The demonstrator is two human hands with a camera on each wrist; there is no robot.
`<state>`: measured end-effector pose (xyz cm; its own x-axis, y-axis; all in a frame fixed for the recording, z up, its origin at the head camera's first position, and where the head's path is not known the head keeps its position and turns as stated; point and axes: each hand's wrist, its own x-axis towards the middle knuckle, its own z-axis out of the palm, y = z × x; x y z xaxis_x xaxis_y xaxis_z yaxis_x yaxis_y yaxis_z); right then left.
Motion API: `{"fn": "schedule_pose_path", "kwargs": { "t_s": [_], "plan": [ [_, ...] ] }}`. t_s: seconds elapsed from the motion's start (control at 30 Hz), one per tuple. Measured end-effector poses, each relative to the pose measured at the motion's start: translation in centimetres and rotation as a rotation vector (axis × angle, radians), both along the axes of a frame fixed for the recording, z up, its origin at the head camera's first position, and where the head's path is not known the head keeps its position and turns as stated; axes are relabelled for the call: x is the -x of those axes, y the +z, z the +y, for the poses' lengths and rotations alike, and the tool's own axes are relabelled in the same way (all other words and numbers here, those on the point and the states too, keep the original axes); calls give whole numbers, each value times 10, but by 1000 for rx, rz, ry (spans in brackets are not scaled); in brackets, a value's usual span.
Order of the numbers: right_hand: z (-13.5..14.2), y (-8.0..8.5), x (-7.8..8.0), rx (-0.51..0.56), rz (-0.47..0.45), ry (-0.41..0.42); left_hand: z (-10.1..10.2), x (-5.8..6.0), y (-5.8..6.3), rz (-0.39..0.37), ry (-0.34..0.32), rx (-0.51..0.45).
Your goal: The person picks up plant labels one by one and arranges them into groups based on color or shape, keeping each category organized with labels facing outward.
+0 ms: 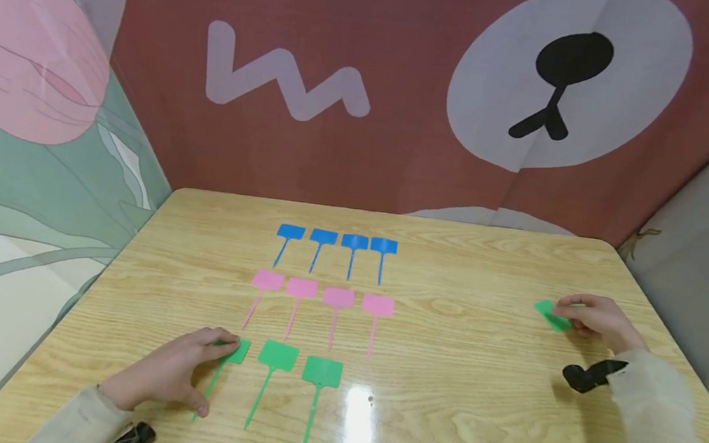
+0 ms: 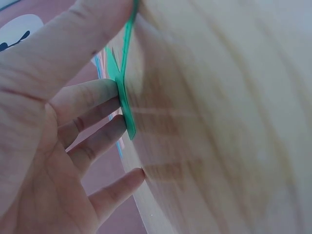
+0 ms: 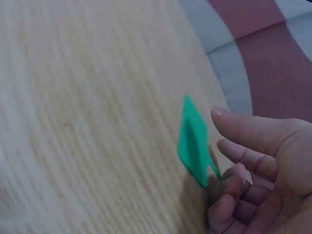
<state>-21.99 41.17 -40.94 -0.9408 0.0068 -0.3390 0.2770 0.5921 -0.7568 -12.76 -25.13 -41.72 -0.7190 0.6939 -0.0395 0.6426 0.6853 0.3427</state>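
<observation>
Close to the front left of the table, my left hand [image 1: 173, 367] spreads over a green plant label [image 1: 240, 351]. In the left wrist view its fingertips [image 2: 117, 124] touch the label's head, and the thumb lies at the stem. Two more green plant labels, one in the middle [image 1: 278, 355] and one at the right [image 1: 322, 371], complete that row. Far to the right, my right hand [image 1: 595, 320] holds another green plant label [image 3: 194, 139] by its stem between curled fingers; the head sticks out tilted, and the thumb stands apart from it.
Behind the green row lie a row of several pink plant labels [image 1: 338, 297] and a row of several blue ones [image 1: 355, 243]. All rest on the wood-grain table [image 1: 461, 371]. A printed cloth [image 1: 398, 155] hangs along the table's back edge.
</observation>
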Motion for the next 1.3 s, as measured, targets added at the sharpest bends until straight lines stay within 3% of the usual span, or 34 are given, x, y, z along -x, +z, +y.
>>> {"fn": "schedule_pose_path", "kwargs": {
  "t_s": [0.4, 0.67, 1.13, 1.3],
  "plan": [
    [-5, -9, 6, -204, 60, 44, 1, 0, 0, 15, -9, 2],
    [-15, 1, 5, -379, 75, 44, 1, 0, 1, 0, 4, 8],
    [-14, 11, 4, -491, -55, 12, 1, -1, 1, 19, -1, 7],
    [-11, 8, 2, -464, -14, 33, 1, 0, 1, 8, 0, 5]
  ]
}}
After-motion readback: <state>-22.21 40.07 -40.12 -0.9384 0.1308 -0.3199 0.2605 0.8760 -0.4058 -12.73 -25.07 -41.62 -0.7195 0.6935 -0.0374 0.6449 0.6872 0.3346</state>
